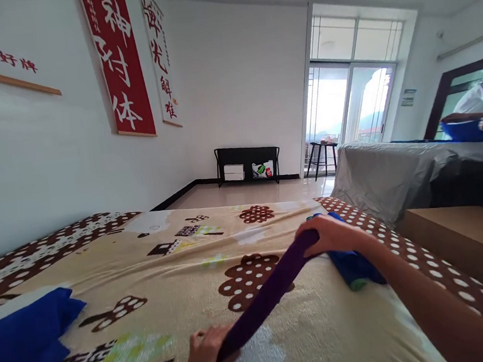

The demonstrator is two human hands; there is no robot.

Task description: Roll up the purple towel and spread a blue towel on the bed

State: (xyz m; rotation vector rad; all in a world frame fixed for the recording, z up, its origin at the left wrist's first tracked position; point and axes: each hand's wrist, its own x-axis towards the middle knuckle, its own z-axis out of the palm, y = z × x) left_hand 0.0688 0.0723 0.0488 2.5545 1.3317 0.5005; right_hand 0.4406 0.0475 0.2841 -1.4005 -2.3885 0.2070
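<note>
A long strip of folded purple cloth (pixel 271 292) stretches at a slant between my two hands, held above the patterned blanket (pixel 185 302). My left hand (pixel 210 351) is closed around its lower, nearer end. At the upper, farther end, my right hand (pixel 327 234) grips the cloth with thumb and fingers. Just behind and below my right hand lies a blue cloth bundle (pixel 354 267) with a green patch at its near end, partly hidden by my forearm. What the purple cloth is, whether towel or garment, I cannot tell.
A blue and white bag-like thing (pixel 25 342) lies at the left. A cardboard box (pixel 467 232) and a grey-sheeted surface (pixel 365 173) are at the right, where a person (pixel 479 101) handles a blue basin (pixel 464 130). Farther back are a black rack (pixel 245 156) and a stool (pixel 325 152).
</note>
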